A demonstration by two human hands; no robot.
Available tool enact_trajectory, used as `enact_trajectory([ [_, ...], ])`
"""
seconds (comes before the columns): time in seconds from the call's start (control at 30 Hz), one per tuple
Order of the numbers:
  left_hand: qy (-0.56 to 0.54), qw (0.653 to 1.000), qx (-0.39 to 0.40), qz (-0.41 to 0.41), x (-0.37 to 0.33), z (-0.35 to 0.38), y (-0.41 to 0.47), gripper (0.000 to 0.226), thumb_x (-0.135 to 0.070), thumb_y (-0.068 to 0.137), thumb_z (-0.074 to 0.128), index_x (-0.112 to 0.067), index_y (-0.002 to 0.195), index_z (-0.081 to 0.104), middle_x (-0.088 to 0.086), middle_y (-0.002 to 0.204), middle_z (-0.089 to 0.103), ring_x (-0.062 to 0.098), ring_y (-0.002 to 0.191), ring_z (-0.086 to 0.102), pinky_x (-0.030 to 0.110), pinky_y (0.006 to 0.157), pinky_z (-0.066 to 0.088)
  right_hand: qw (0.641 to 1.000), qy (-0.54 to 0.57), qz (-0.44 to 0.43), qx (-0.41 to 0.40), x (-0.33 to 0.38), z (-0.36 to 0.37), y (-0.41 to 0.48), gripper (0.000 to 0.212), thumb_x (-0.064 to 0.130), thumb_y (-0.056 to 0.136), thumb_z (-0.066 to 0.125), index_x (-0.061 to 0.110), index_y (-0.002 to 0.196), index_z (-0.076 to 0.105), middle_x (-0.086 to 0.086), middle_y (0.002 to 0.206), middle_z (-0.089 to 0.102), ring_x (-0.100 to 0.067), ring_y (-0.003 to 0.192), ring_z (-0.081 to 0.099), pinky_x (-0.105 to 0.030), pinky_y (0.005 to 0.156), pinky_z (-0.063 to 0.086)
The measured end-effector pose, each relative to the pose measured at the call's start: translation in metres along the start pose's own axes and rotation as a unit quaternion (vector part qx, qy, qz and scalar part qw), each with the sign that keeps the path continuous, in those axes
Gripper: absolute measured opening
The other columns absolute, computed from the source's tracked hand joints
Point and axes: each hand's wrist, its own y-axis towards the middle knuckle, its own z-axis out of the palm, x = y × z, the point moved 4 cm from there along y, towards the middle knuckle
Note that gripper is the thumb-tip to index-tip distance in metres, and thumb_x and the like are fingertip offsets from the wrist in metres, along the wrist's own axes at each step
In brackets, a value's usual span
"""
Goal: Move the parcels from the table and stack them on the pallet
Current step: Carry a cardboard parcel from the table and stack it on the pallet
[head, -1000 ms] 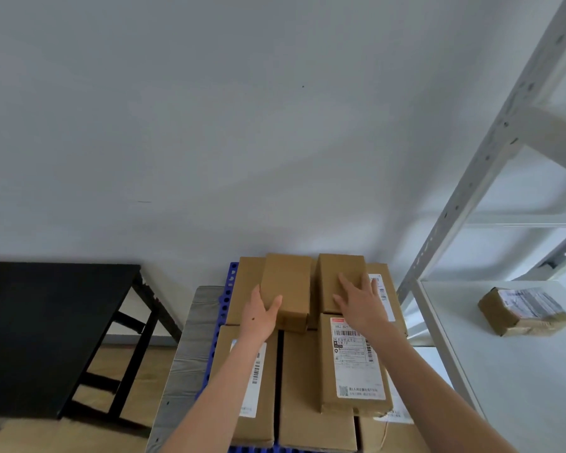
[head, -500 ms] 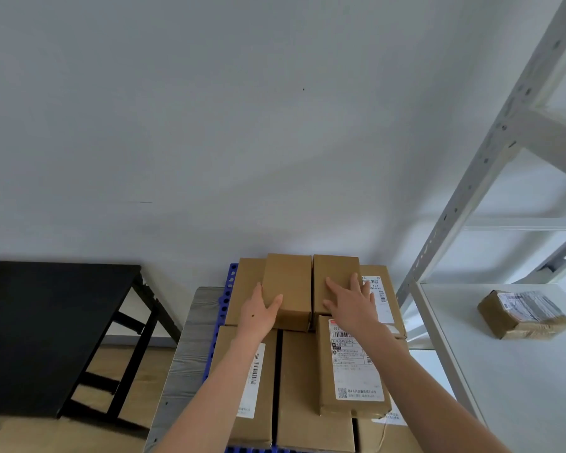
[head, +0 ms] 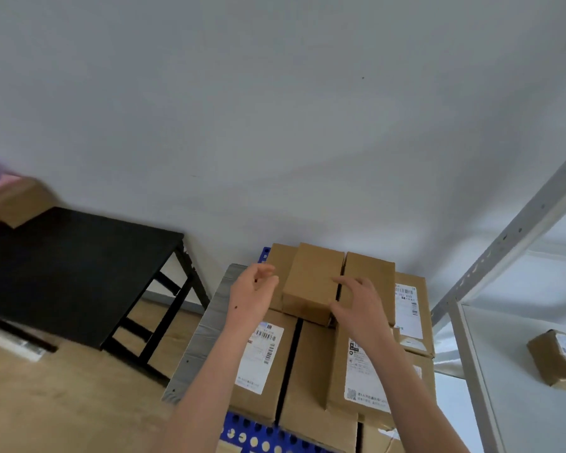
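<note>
The blue perforated pallet (head: 252,436) carries brown cardboard parcels lying flat in layers. At its far end the left top parcel (head: 312,282) and right top parcel (head: 370,273), both plain, sit side by side. Below them, a labelled parcel (head: 262,361) lies label-up beside a plain parcel (head: 307,371). A blurred parcel (head: 13,201) rests on the black worktop (head: 62,269).

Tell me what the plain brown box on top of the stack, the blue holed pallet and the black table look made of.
Plain brown box: likely cardboard, matte tan, folded edges. Blue holed pallet: probably moulded plastic, even colour, round holes. Black table: matte black, painted wood or metal; unclear.
</note>
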Motion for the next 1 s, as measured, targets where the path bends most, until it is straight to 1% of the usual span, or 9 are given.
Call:
enact_trajectory([
  [0.07,-0.008,1.000,-0.020,-0.002,0.000,-0.013,-0.016,0.014,-0.022,0.089,0.058,-0.031,0.099,0.061,-0.016,0.103,0.062,0.002,0.100,0.056,0.014,0.075,0.039,0.999,0.002,-0.036,0.024,0.013,0.003,-0.004,0.042,0.024,0.092,0.059,0.031,0.133,0.052,-0.001,0.145,0.041,-0.017,0.133,0.041,-0.025,0.104,0.032],
  [0.17,-0.049,0.996,-0.075,-0.026,0.006,-0.036,-0.042,0.014,-0.016,0.087,0.059,-0.029,0.090,0.064,-0.012,0.094,0.065,0.006,0.094,0.060,0.029,0.085,0.049,0.994,0.025,-0.088,0.061,0.029,0.010,-0.010,0.035,0.027,0.093,0.058,0.035,0.127,0.055,0.005,0.141,0.049,-0.013,0.136,0.038,-0.028,0.108,0.031],
  [0.3,-0.060,0.989,-0.119,-0.059,0.023,-0.065,-0.071,0.016,-0.012,0.086,0.059,-0.026,0.084,0.065,-0.008,0.088,0.068,0.012,0.091,0.064,0.037,0.088,0.052,0.983,0.062,-0.149,0.090,0.051,0.021,-0.021,0.031,0.022,0.092,0.061,0.035,0.120,0.060,0.020,0.118,0.057,0.001,0.111,0.052,-0.010,0.090,0.037],
  [0.37,-0.062,0.985,-0.144,-0.068,0.029,-0.080,-0.081,0.015,-0.011,0.087,0.059,-0.024,0.084,0.065,-0.006,0.088,0.068,0.012,0.089,0.064,0.036,0.088,0.052,0.978,0.086,-0.155,0.111,0.062,0.030,-0.028,0.030,0.020,0.091,0.061,0.036,0.117,0.060,0.020,0.115,0.058,0.004,0.105,0.054,-0.006,0.082,0.037],
  [0.5,-0.043,0.983,-0.170,-0.061,0.034,-0.106,-0.092,0.016,-0.008,0.088,0.058,-0.023,0.085,0.063,-0.005,0.088,0.067,0.010,0.086,0.064,0.029,0.083,0.052,0.970,0.085,-0.171,0.151,0.082,0.054,-0.035,0.029,0.022,0.092,0.061,0.035,0.118,0.061,0.021,0.112,0.059,0.007,0.103,0.054,-0.016,0.091,0.044],
  [0.57,-0.023,0.983,-0.174,-0.053,0.037,-0.119,-0.096,0.018,-0.009,0.088,0.058,-0.026,0.085,0.061,-0.007,0.088,0.066,0.008,0.087,0.062,0.025,0.081,0.050,0.968,0.075,-0.179,0.162,0.096,0.066,-0.038,0.028,0.021,0.093,0.060,0.033,0.118,0.061,0.023,0.108,0.058,0.009,0.100,0.053,-0.012,0.085,0.043],
  [0.63,-0.005,0.984,-0.171,-0.049,0.041,-0.134,-0.096,0.019,-0.011,0.089,0.058,-0.029,0.084,0.061,-0.011,0.088,0.064,0.006,0.087,0.061,0.021,0.079,0.048,0.966,0.079,-0.176,0.172,0.112,0.078,-0.042,0.029,0.020,0.093,0.058,0.035,0.118,0.060,0.022,0.108,0.059,0.008,0.100,0.054,-0.014,0.085,0.044],
  [0.8,-0.005,0.984,-0.176,-0.037,0.055,-0.192,-0.096,0.021,-0.011,0.088,0.059,-0.031,0.082,0.062,-0.009,0.086,0.066,0.009,0.087,0.064,0.025,0.080,0.051,0.957,0.081,-0.190,0.202,0.159,0.115,-0.057,0.028,0.021,0.094,0.057,0.035,0.118,0.061,0.018,0.108,0.062,0.006,0.098,0.057,-0.016,0.086,0.044],
  [1.0,-0.014,0.978,-0.208,-0.019,0.080,-0.277,-0.099,0.015,-0.011,0.089,0.059,-0.024,0.085,0.064,-0.008,0.085,0.067,0.010,0.085,0.065,0.019,0.075,0.050,0.944,0.083,-0.229,0.224,0.231,0.169,-0.075,0.026,0.019,0.095,0.056,0.035,0.114,0.062,0.016,0.107,0.063,0.008,0.095,0.058,-0.012,0.080,0.047],
])
